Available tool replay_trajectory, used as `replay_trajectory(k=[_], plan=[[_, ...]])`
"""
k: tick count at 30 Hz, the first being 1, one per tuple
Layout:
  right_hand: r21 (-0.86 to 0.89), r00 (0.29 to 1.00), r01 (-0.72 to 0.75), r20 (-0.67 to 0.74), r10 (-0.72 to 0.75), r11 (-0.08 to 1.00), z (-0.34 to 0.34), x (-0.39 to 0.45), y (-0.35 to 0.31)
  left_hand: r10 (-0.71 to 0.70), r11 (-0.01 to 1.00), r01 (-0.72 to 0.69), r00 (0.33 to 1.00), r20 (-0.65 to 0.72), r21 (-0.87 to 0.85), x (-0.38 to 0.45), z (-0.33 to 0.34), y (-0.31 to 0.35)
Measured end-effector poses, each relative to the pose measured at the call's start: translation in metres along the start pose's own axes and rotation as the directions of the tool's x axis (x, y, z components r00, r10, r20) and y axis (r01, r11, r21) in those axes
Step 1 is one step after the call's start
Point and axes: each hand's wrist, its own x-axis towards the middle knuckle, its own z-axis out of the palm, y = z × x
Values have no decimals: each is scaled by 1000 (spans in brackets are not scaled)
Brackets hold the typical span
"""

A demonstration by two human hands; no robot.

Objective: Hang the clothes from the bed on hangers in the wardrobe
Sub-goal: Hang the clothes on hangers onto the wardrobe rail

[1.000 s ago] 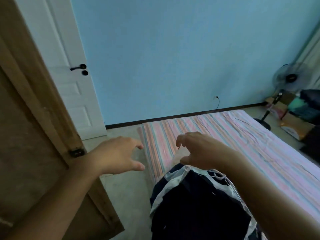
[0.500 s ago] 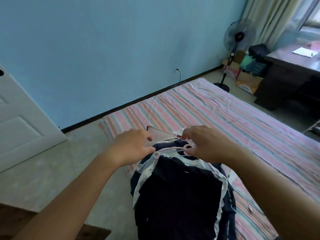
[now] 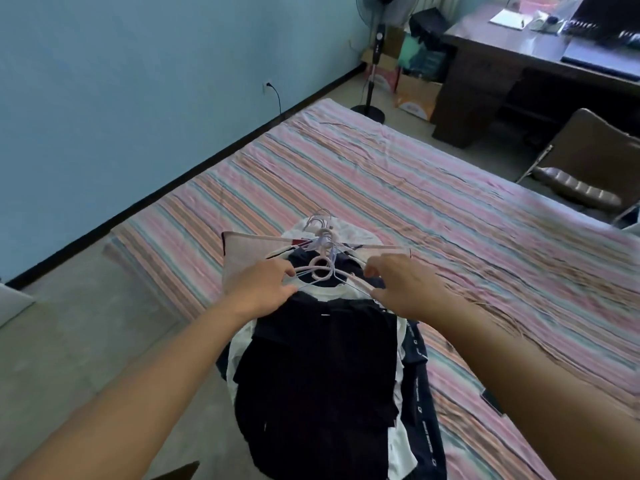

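A stack of dark navy and white clothes (image 3: 322, 382) lies near the corner of the striped bed (image 3: 415, 188), and several pale pink and lilac hangers (image 3: 320, 265) lie on its far end with their hooks bunched together. My left hand (image 3: 261, 289) pinches the left arm of the topmost hanger. Over on the other side, my right hand (image 3: 403, 284) pinches that hanger's right arm with curled fingers. The wardrobe is out of view.
A blue wall with a dark skirting runs along the bed's far side. A standing fan (image 3: 372, 64), boxes and bags (image 3: 415, 84), a dark desk (image 3: 519, 64) and a folding chair (image 3: 585, 168) stand at the right. Bare floor (image 3: 86, 323) lies to the left.
The view swung right, away from the wardrobe door and white door, to the bed. Both hands came down from open air onto the hangers on the clothes stack.
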Motion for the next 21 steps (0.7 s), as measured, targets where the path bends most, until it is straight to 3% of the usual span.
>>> replay_trajectory(k=[12, 21], plan=[[126, 977, -201, 96, 189, 972, 108, 88, 83, -139, 990, 137, 984, 114, 26, 108, 88, -39], [173, 949, -274, 209, 237, 946, 179, 142, 116, -203, 978, 192, 968, 151, 84, 157, 144, -68]])
